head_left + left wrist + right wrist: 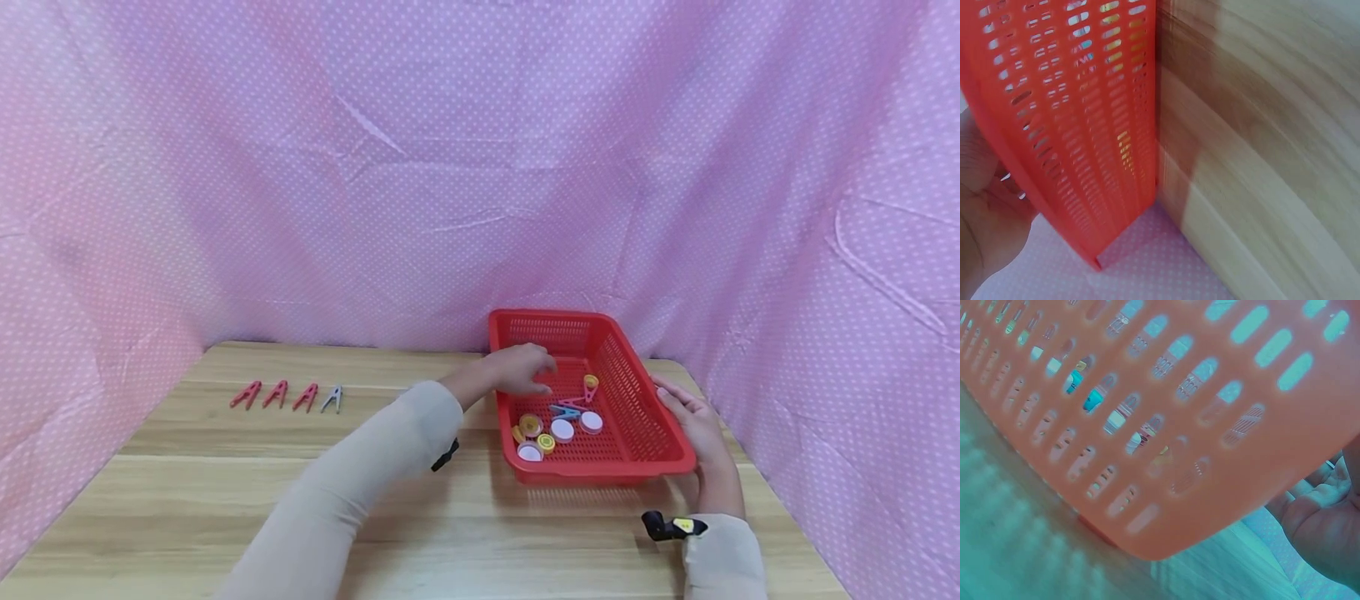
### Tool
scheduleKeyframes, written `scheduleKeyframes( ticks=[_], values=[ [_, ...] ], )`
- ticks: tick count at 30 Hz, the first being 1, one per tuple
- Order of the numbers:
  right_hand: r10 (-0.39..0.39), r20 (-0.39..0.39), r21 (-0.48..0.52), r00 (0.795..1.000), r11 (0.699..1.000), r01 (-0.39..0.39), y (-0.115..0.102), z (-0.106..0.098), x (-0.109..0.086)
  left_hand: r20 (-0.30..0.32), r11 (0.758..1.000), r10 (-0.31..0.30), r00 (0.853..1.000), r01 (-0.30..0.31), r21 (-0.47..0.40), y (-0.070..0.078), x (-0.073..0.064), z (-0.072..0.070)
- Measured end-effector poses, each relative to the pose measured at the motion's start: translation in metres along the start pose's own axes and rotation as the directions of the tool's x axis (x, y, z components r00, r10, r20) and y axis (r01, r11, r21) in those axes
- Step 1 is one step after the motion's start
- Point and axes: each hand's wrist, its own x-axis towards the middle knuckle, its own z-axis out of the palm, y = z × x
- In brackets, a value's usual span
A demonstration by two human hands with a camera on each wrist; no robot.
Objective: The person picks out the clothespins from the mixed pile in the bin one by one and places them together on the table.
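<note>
A red slotted plastic basket [626, 392] stands at the right of the table. My left hand [521, 368] reaches over its left rim, fingers loosely bent above the contents, with nothing seen between them. At the right side, my right hand [699, 429] grips the basket's rim, thumb on top. Inside lie a blue clothespin [566, 412], pink clothespins [591, 392], white round caps [562, 431] and yellow round caps [546, 443]. The left wrist view shows the left hand [988, 212] beside the rim, its fingertips hidden behind the basket wall.
On the wooden table [225, 492], three pink clothespins [276, 393] and one grey clothespin [332, 399] stand in a row at the left. A pink dotted cloth [420, 208] hangs behind and along both sides of the table.
</note>
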Motion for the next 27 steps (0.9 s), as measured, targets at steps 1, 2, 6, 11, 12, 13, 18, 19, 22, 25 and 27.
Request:
scheduleKeyframes(
  ticks=[1, 2, 6, 11, 12, 13, 18, 19, 22, 25, 27],
  values=[
    [-0.004, -0.003, 0.002, 1.0, 1.0, 0.004, 0.0, 0.0, 0.0, 0.007, 1.0, -0.004, 1.0, 0.004, -0.003, 0.0, 0.002, 0.002],
    [-0.005, -0.003, 0.002, 1.0, 1.0, 0.005, 0.0, 0.0, 0.0, 0.013, 1.0, -0.004, 1.0, 0.004, -0.006, 0.001, 0.004, 0.003],
    [-0.004, -0.006, 0.0, 1.0, 1.0, 0.004, 0.0, 0.0, -0.001, 0.041, 0.999, -0.026, 0.999, 0.027, -0.029, 0.002, 0.01, 0.008],
    [-0.002, 0.001, -0.002, 1.0, 1.0, 0.002, 0.0, -0.001, 0.0, 0.079, 0.997, -0.037, 0.996, 0.041, -0.058, 0.005, 0.018, 0.011],
    [-0.002, -0.001, -0.002, 1.0, 1.0, 0.002, 0.0, -0.001, 0.0, 0.084, 0.997, -0.038, 0.996, 0.043, -0.063, 0.006, 0.019, 0.012],
    [0.001, 0.0, -0.003, 1.0, 1.0, -0.001, 0.0, -0.002, 0.0, 0.088, 0.996, -0.042, 0.995, 0.048, -0.071, 0.007, 0.02, 0.012],
    [0.014, -0.006, -0.015, 1.0, 1.0, -0.014, 0.0, -0.002, 0.0, 0.121, 0.991, -0.061, 0.991, 0.075, -0.109, 0.013, 0.027, 0.016],
    [0.02, -0.004, -0.021, 1.0, 1.0, -0.02, 0.0, -0.002, 0.0, 0.127, 0.99, -0.066, 0.99, 0.08, -0.112, 0.014, 0.028, 0.017],
    [0.033, -0.01, -0.035, 0.999, 0.999, -0.034, 0.0, -0.002, 0.0, 0.141, 0.986, -0.091, 0.986, 0.109, -0.126, 0.016, 0.03, 0.02],
    [0.035, -0.011, -0.037, 0.999, 0.999, -0.035, 0.0, -0.002, 0.002, 0.149, 0.981, -0.116, 0.982, 0.137, -0.14, 0.017, 0.032, 0.022],
    [0.033, -0.01, -0.031, 0.999, 0.999, -0.033, 0.0, -0.002, 0.003, 0.167, 0.973, -0.134, 0.977, 0.162, -0.162, 0.017, 0.033, 0.024]
  ],
)
